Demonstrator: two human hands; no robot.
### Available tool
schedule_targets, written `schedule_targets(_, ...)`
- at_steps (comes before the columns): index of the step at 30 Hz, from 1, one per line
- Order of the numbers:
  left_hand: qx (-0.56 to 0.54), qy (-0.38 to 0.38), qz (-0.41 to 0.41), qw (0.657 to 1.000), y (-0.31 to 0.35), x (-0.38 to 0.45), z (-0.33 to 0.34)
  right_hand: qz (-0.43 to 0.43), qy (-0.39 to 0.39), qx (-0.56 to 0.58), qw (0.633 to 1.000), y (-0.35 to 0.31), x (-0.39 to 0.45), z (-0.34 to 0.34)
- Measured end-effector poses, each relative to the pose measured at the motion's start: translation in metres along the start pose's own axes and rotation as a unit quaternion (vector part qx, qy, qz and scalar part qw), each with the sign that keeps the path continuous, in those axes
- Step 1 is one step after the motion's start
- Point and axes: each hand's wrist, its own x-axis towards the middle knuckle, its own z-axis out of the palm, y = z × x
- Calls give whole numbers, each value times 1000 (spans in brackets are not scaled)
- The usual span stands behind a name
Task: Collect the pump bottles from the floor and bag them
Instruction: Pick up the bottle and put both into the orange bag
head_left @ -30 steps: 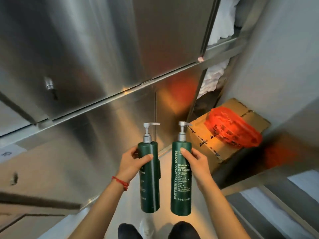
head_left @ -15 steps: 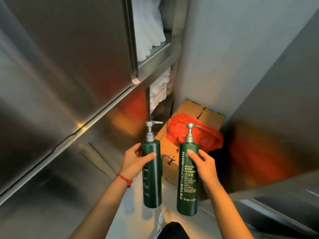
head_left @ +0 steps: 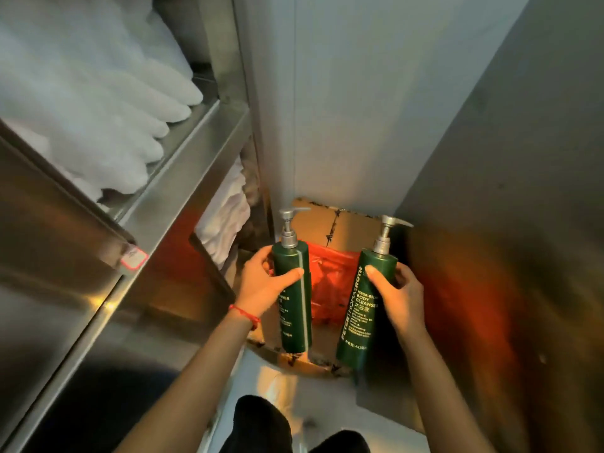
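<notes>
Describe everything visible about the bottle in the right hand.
The right bottle is a tall dark green cylinder, plastic-looking and glossy, with a silver pump head, nozzle pointing right. Pale print reads PETER THOMAS ROTH, MEGA-RICH BODY CLEANSER. The right hand grips its upper half, holding it off the floor, top tilted slightly right, in front of the red bag.

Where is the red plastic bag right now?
In the head view, the red plastic bag lies on the cardboard box in the corner, low and centre, partly hidden behind the two green pump bottles.
</notes>
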Motion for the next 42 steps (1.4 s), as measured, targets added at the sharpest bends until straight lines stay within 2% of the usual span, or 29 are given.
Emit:
schedule_targets(9,68,-34,0,997,-23,109,32,31,71,-47,996,24,75,19)
schedule_targets(15,125,-56,-24,990,-62,144,53,41,41,-66,996,63,110,31)
schedule_targets(24,151,-60,9,987,-109,171,71,24,38,-81,996,122,137,50)
schedule_targets(30,166,-76,40,982,-119,181,79,0,30,-110,993,136,148,59)
schedule_targets(42,168,-147,11,975,-128,180,78,1,-15,-120,993,149,145,65)
